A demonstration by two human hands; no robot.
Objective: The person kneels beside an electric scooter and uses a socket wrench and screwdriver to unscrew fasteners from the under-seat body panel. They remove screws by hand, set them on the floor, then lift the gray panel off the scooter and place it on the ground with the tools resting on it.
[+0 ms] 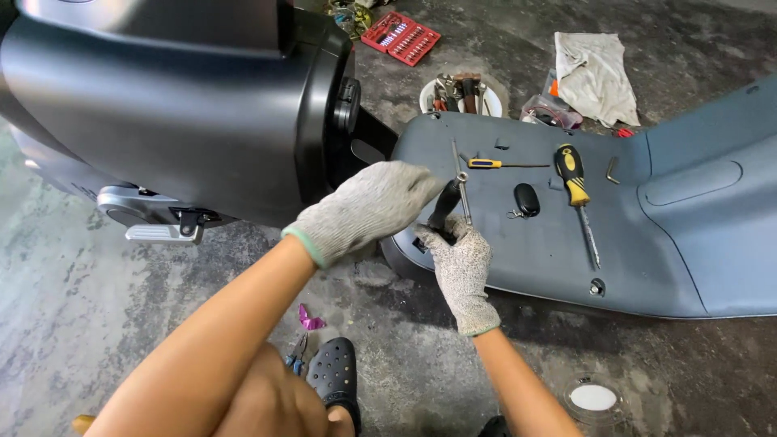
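Black-handled tool (446, 209) sits gripped in my right hand (463, 267) at the grey panel's (647, 235) edge; my left hand (368, 206) curls over its top. Red bit case (401, 36) lies on the floor beyond.

tool handle (444, 212) partly behind fingers (463, 239)

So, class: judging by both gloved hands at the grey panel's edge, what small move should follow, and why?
Probably seat the tool: the right hand grips a black-handled driver upright at the grey panel edge, and the left hand covers its top, seemingly steadying it.
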